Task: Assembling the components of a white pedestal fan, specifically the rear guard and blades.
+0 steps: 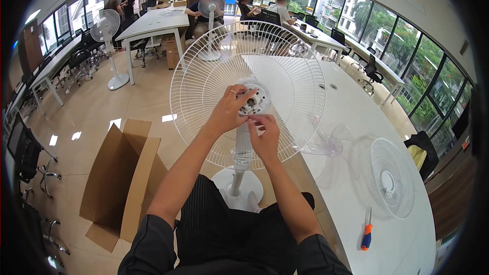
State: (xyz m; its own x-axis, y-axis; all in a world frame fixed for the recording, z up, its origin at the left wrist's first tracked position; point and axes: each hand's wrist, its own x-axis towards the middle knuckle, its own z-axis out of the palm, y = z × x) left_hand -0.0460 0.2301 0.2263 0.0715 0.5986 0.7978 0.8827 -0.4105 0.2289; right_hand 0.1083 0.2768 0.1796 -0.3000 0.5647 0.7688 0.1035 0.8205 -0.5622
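Observation:
A white standing fan rises in front of my knees on its round base (218, 179), with the wire rear grille (196, 61) around its motor hub (261, 103). My left hand (226, 111) grips the left side of the hub, fingers spread over its face and thumb at its lower edge. Just below the hub, my right hand (266, 136) is closed in a pinch; whatever lies between its fingertips is too small to make out. The clear fan blade (333, 146) lies on the white table to the right, beside the round front grille (376, 173).
A screwdriver (367, 237) with an orange and blue handle lies on the white table (407, 239). An opened cardboard box (114, 178) stands on the floor at my left. Farther back are two assembled fans (105, 33), office chairs, tables and several people.

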